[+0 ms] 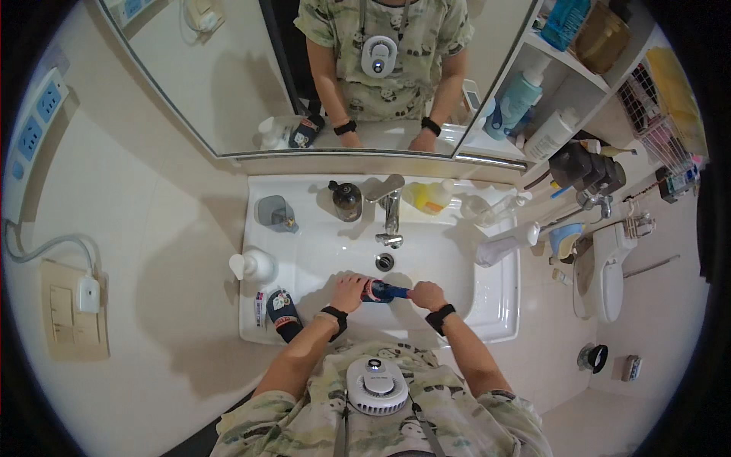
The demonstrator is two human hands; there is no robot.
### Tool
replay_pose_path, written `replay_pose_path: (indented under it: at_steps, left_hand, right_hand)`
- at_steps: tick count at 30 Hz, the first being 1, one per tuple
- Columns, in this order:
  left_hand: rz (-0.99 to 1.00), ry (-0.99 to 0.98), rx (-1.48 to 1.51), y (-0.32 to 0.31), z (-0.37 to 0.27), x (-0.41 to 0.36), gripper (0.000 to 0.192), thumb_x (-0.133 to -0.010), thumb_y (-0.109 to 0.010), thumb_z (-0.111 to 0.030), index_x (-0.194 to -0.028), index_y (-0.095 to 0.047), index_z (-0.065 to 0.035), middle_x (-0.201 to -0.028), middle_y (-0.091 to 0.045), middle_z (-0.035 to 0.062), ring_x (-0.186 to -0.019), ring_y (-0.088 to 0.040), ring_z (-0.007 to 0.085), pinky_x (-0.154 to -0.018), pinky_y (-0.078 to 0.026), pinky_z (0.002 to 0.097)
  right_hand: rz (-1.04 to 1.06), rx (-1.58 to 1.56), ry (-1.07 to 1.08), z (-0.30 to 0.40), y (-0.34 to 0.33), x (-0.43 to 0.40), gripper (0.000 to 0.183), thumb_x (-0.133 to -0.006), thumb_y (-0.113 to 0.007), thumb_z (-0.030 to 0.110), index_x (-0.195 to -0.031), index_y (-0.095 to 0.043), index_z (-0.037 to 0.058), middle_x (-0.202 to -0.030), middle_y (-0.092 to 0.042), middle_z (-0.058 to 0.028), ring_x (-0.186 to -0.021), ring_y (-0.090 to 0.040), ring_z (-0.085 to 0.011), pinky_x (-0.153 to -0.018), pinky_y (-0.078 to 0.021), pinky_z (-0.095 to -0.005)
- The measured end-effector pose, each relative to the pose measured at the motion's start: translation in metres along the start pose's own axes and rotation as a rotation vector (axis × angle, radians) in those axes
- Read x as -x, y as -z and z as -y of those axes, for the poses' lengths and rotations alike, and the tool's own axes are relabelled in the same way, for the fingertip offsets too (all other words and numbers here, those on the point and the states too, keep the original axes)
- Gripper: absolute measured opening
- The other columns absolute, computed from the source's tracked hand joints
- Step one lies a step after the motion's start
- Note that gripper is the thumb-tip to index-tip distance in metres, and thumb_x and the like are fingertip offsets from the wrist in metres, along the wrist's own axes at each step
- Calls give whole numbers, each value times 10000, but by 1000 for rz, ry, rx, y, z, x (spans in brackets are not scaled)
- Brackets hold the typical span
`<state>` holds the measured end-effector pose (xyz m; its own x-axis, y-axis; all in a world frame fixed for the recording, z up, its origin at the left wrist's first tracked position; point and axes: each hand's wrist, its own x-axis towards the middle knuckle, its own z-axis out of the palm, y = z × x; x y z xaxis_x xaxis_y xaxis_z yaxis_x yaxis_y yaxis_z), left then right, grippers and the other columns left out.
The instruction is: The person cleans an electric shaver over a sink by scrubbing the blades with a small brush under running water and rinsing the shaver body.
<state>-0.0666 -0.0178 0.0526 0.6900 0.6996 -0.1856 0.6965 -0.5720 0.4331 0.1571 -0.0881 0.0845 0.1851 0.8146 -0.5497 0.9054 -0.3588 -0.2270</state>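
Over the front of the white washbasin [342, 251], my left hand [349, 292] grips a small dark blue shoe [374, 290] with red trim. My right hand [428, 296] is closed around a slim blue handle [400, 292], apparently a brush. The handle's far end meets the shoe's opening, and its head is hidden. A second dark blue shoe [282, 311] with a cartoon figure lies on the basin's left ledge, left of my left forearm. Beside it is a toothpaste-like tube [260, 309]. Behind the hands is the drain [385, 262], below the chrome faucet [392, 217].
Along the rim stand a white pump bottle [254, 266], a grey cup [274, 212], a dark pump bottle [346, 201], a yellow bottle [429, 197] and a clear pump bottle [499, 210]. A whitish bottle [505, 245] is at the right. A mirror [377, 85] rises behind; a toilet [608, 274] stands right.
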Motion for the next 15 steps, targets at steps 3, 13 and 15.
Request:
replay_pose_path:
  at_steps: [3, 13, 15]
  left_hand:
    - [-20, -5, 3, -6, 0, -7, 520, -601, -650, -55, -1089, -497, -149, -1083, -486, 62, -1027, -450, 262, -832, -335, 421]
    - [-19, -41, -48, -8, 8, -12, 286, -743, -501, -99, -1022, -528, -157, -1001, -513, 48, -986, -470, 247, -833, -353, 412]
    - [-42, -56, -19, -4, 6, -11, 258, -751, -484, -110, -998, -537, -161, -979, -519, 46, -975, -473, 248, -833, -351, 411]
  right_hand:
    - [50, -145, 164, 11, -26, -25, 416, -766, -492, 441, -767, -638, 51, -786, -623, -164, -749, -610, -309, -663, -484, -399]
    - [-22, 6, 233, 69, -61, -30, 269, -779, -489, 295, -719, -631, 74, -797, -624, -139, -734, -607, -300, -630, -483, -420]
    - [65, -61, 216, 34, -41, -31, 381, -784, -479, 400, -745, -636, 54, -826, -618, -166, -765, -601, -311, -661, -478, -416]
